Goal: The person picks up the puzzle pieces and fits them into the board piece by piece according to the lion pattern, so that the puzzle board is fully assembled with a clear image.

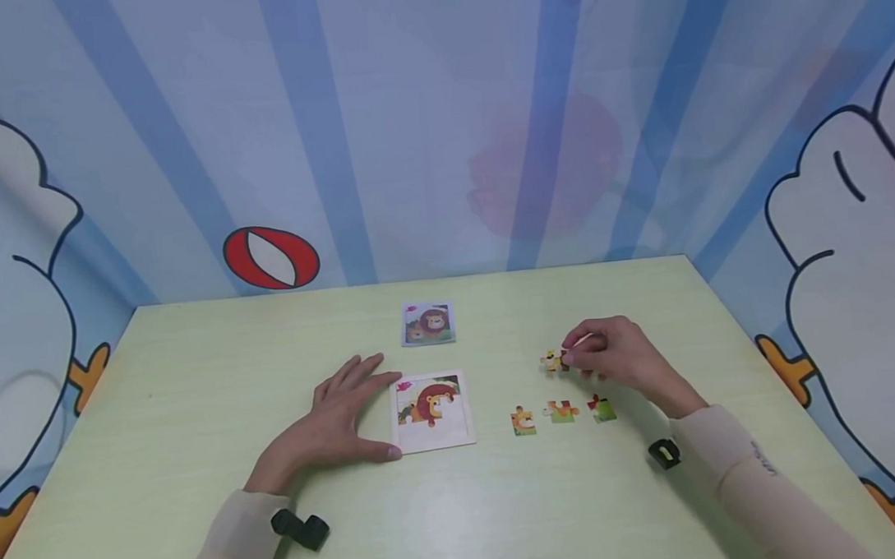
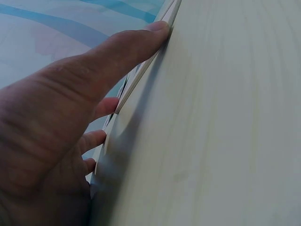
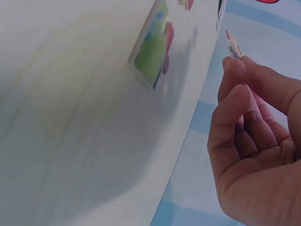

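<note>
A square puzzle board [image 1: 434,435] with a white frame lies mid-table, its upper part filled with a lion picture and its lower part bare. My left hand [image 1: 334,423] rests at the board's left side, thumb and index finger spread and touching its edge. Between thumb and forefinger, my right hand [image 1: 615,357] pinches a jigsaw piece [image 1: 551,360] above the table, also visible as a thin edge-on piece [image 3: 233,47] in the right wrist view. Below that hand lie three loose pieces: an orange one [image 1: 523,422], an orange-green one [image 1: 561,411] and a green-red one [image 1: 602,408].
A small lion picture card [image 1: 428,323] lies behind the board. The pale wooden table [image 1: 199,379] meets a blue striped backdrop [image 1: 428,148] at its back edge. Dark bands [image 1: 301,529] are worn at both wrists.
</note>
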`<state>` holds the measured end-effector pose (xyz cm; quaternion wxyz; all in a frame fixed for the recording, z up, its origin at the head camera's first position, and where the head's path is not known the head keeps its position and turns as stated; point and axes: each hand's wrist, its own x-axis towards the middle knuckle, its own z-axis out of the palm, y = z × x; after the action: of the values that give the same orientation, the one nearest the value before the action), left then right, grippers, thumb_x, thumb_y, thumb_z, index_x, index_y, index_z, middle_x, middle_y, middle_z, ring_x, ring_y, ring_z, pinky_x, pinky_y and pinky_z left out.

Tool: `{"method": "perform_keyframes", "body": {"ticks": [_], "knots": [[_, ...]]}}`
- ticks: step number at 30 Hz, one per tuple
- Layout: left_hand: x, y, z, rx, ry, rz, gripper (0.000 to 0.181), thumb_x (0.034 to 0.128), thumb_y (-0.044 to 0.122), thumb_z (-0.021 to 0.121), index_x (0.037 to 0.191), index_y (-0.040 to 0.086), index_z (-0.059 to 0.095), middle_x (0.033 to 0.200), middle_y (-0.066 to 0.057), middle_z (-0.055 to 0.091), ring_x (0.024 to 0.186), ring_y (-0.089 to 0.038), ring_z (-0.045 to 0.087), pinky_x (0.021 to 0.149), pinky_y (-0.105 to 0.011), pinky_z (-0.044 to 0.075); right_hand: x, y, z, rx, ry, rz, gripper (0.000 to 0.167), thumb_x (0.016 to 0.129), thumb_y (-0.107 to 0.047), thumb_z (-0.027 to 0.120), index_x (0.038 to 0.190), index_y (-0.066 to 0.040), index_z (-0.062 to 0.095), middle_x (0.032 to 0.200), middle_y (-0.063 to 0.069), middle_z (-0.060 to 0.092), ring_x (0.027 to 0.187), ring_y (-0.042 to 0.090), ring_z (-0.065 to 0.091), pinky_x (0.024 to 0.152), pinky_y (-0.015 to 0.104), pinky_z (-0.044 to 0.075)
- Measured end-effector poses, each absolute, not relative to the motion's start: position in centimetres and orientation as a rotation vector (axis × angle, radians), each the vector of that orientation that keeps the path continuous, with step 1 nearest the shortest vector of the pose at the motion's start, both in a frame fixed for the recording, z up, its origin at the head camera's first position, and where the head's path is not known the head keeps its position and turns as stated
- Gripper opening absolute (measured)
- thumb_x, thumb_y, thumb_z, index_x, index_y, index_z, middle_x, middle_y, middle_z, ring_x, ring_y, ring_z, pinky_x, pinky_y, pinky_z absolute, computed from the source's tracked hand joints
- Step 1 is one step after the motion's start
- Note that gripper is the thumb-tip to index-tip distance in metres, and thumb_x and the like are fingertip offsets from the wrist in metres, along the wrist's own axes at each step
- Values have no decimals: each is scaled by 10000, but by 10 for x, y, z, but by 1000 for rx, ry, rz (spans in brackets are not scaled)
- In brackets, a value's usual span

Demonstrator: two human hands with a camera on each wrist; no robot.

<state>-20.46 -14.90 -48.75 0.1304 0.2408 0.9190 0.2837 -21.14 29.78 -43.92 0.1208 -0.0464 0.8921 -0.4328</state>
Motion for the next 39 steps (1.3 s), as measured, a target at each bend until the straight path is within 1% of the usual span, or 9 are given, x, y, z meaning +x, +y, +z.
{"method": "perform_keyframes", "body": {"ticks": [5, 16, 22, 29, 36, 39], "knots": [[-205, -149, -488, 699, 2671, 822, 1054, 733, 584, 928, 1632, 305, 455, 1817, -75, 203, 1686, -427, 63, 1278, -780, 125, -214, 289, -439, -136, 2571, -1291, 220, 1001, -229, 773, 1172, -90, 766, 1010, 128, 837, 799, 276, 732, 671, 370, 591], [-205, -149, -489, 695, 2671, 812, 1052, 737, 584, 927, 1633, 301, 454, 1819, -77, 196, 1690, -421, 49, 1282, -782, 120, -219, 271, -438, -173, 2521, -1344, 228, 984, -260, 797, 1162, -118, 795, 994, 148, 839, 794, 342, 742, 675, 394, 596], [-205, -149, -489, 691, 2674, 812, 1049, 735, 584, 929, 1631, 306, 458, 1819, -75, 197, 1689, -422, 50, 1283, -782, 120, -223, 259, -438, -176, 2503, -1353, 219, 975, -269, 806, 1152, -140, 803, 968, 148, 837, 787, 356, 730, 685, 395, 592], [-205, -149, -489, 689, 2668, 808, 1055, 735, 587, 927, 1634, 306, 452, 1820, -73, 192, 1689, -421, 46, 1283, -783, 119, -225, 244, -436, -195, 2483, -1373, 191, 969, -270, 813, 1132, -170, 811, 978, 150, 838, 783, 386, 731, 683, 402, 586], [-205, -149, -490, 690, 2668, 809, 1051, 736, 580, 928, 1634, 307, 453, 1818, -72, 195, 1689, -418, 50, 1282, -783, 121, -225, 231, -434, -215, 2467, -1387, 218, 971, -264, 813, 1146, -133, 811, 980, 154, 840, 779, 407, 740, 692, 417, 592], [-205, -149, -490, 687, 2668, 812, 1052, 736, 583, 928, 1634, 312, 452, 1820, -68, 193, 1690, -417, 47, 1283, -782, 118, -226, 226, -435, -230, 2450, -1401, 214, 969, -269, 816, 1139, -139, 814, 991, 148, 843, 779, 412, 743, 692, 414, 594]]}}
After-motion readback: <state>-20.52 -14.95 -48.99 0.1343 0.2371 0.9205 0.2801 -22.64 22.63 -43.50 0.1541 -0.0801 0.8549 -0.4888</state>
